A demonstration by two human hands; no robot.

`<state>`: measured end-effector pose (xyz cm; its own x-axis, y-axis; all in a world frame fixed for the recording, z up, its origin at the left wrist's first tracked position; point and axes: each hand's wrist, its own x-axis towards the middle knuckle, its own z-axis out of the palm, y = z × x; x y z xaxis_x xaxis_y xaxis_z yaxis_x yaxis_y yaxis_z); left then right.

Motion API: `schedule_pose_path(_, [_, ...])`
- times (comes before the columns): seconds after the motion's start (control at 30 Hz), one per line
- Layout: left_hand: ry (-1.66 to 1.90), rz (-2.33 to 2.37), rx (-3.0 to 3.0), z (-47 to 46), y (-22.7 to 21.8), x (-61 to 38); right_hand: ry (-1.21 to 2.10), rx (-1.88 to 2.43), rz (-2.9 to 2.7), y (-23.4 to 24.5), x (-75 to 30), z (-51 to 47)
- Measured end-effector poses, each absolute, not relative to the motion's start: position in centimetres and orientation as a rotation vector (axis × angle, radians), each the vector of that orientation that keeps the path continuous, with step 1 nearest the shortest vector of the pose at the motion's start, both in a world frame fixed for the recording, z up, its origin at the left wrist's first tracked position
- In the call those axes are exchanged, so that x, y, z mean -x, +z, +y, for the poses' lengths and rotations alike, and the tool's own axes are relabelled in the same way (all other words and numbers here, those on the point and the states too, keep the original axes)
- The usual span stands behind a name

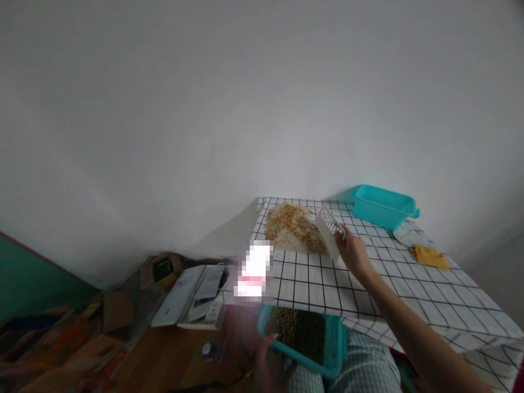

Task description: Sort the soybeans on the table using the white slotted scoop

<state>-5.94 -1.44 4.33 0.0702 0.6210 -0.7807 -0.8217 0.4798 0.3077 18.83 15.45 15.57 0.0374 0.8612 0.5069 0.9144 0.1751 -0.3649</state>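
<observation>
My right hand is closed around the edge of a white plastic panel with a row of slots. The panel stands tilted on the checked tablecloth, just right of a spread pile of beans and pale grains. Below the table's front edge, a teal tub rests over my lap. Tan beans lie toward its left side, with dark green ones beside them. My left hand grips the tub's near left rim, thumb on top; its other fingers are mostly hidden and dim.
A second teal tub sits at the back right of the table. Near it lie a clear plastic bag and a yellow cloth. A bright blurred-out rectangle covers the table's left edge. Boxes and papers clutter the floor at left.
</observation>
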Motion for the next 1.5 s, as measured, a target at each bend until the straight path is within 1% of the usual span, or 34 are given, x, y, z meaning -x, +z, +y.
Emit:
schedule_pose_path(0.43, [1.119, 1.063, 0.210, -1.7, 5.9, 5.4, -0.045, 1.572, -1.863, 17.1, -16.6, 14.2])
schedule_pose_path(0.7, [1.126, 1.011, 0.213, -1.8, 4.9, 5.6, -0.024, 1.539, -1.840, 18.2, -16.1, 13.1])
schedule_pose_path(0.83, [1.129, 1.026, 0.177, -1.8, 5.1, 5.4, -0.067, 1.576, -1.777, 18.4, -17.1, 12.8])
schedule_pose_path(0.97, [1.130, 1.015, 0.178, -1.8, 5.4, 5.2, -0.079, 1.661, -1.672, 18.0, -18.8, 11.7])
schedule_pose_path(1.13, [1.134, 0.932, 0.218, -1.9, 4.8, 5.3, -0.024, 1.713, -1.517, 16.8, -20.5, 8.8])
schedule_pose_path(1.33, [1.147, 0.953, 0.237, -2.3, 4.9, 5.4, -0.001, 1.803, -1.466, 15.8, -20.9, 4.8])
schedule_pose_path(1.5, [1.163, 0.976, 0.213, -2.5, 4.9, 5.4, 0.103, 1.792, -1.423, 15.6, -20.8, 2.5])
